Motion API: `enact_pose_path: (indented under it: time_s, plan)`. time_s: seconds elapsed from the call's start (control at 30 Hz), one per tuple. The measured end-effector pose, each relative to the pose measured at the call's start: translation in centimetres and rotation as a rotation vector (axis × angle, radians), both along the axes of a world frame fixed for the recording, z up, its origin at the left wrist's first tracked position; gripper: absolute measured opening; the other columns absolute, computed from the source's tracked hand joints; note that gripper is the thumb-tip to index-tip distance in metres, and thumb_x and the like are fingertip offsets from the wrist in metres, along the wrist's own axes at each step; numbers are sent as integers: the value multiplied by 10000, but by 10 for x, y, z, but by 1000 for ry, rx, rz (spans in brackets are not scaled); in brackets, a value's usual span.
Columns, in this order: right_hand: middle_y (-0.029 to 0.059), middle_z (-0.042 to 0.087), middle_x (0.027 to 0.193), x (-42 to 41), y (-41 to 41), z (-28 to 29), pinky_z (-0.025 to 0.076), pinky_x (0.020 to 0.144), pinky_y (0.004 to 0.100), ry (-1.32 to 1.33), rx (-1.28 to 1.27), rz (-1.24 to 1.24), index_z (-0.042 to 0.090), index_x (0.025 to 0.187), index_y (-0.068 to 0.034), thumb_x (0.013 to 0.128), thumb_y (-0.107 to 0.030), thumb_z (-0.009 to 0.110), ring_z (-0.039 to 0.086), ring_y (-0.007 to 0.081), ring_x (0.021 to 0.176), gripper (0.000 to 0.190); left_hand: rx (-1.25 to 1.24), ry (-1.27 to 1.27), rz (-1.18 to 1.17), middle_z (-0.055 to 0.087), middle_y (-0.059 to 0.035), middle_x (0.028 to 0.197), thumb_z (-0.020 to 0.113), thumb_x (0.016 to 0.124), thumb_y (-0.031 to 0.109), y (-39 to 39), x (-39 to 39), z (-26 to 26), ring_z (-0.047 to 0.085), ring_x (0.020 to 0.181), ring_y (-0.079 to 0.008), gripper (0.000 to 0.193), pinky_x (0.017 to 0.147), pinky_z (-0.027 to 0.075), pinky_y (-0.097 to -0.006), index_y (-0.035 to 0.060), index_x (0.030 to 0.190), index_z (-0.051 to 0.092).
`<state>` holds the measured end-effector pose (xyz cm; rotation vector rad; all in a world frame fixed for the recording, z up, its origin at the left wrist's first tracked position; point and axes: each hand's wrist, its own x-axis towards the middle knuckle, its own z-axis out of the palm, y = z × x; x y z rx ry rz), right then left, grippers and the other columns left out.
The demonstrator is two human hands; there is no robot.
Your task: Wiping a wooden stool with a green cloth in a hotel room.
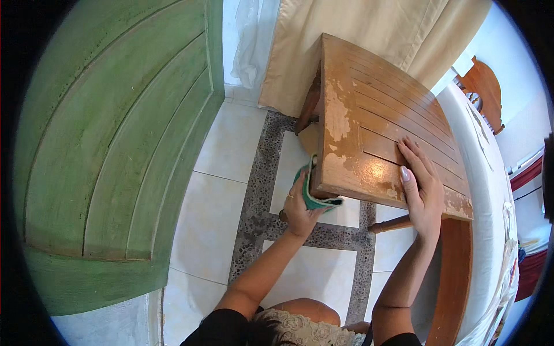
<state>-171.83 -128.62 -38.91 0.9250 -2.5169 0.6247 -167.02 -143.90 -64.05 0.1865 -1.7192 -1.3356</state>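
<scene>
My left hand point(301, 207) grips a green cloth point(312, 198) with a pale edge, folded around the near left corner of a wooden table point(342, 171), just below its top. A ring sits on one finger of that hand. Resting palm-down on the tabletop, my right hand point(422, 186) has its fingers pointing away from me and holds nothing. The tabletop is slatted, with varnish worn off in pale patches along its left and near edges. Turned legs show beneath it. The part of the leg behind the cloth is hidden.
A green panelled wooden door point(130, 142) stands at the left. Beige curtains point(359, 21) hang behind the table. To the right is a bed with a white cover point(484, 181) and a wooden side rail point(452, 268). Pale floor tiles point(212, 216) are bordered by dark pebbled strips point(251, 225).
</scene>
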Motion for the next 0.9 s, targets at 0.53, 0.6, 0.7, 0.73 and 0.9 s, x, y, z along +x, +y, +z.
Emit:
enact_pose_path:
  time_s: [0.53, 0.6, 0.7, 0.73, 0.9]
  plan:
    - [171, 623, 1331, 1, -2, 0, 430, 1061, 421, 60, -44, -15, 678, 1251, -65, 904, -429, 613, 560, 372, 1263, 507, -111, 151, 81, 609, -238, 1300, 699, 904, 448, -10, -11, -27, 657, 1109, -336, 799, 911, 524, -364, -89, 1424, 416]
    - [173, 647, 1291, 1, -1, -2, 466, 1013, 389, 80, -79, -35, 697, 1195, -42, 882, -378, 670, 604, 343, 1208, 460, 177, 192, -116, 624, -145, 971, 531, 1013, 357, -12, -5, -65, 632, 827, -251, 453, 779, 520, -365, -73, 1155, 535]
    - [204, 666, 1231, 8, -1, -25, 497, 959, 379, 227, -391, -35, 700, 1146, -17, 872, -257, 693, 630, 356, 1154, 364, 372, -402, 13, 593, -66, 832, 493, 1047, 347, -29, 38, -76, 566, 728, -179, 390, 711, 505, -350, -25, 963, 573]
    - [242, 673, 1172, 8, 1, -40, 516, 920, 405, 467, -603, 133, 695, 1122, -13, 865, -151, 676, 633, 402, 1122, 293, 455, -489, 64, 586, -46, 805, 496, 1052, 346, -29, 52, -55, 559, 718, -164, 387, 693, 501, -341, -5, 909, 575]
    - [248, 531, 1346, 91, -23, -127, 400, 1037, 581, 294, -427, 668, 560, 1337, -141, 764, -448, 800, 538, 435, 1231, 693, 704, -132, -21, 635, -44, 993, 513, 1056, 248, -16, 122, 60, 574, 879, -117, 322, 801, 481, -282, -50, 1118, 621]
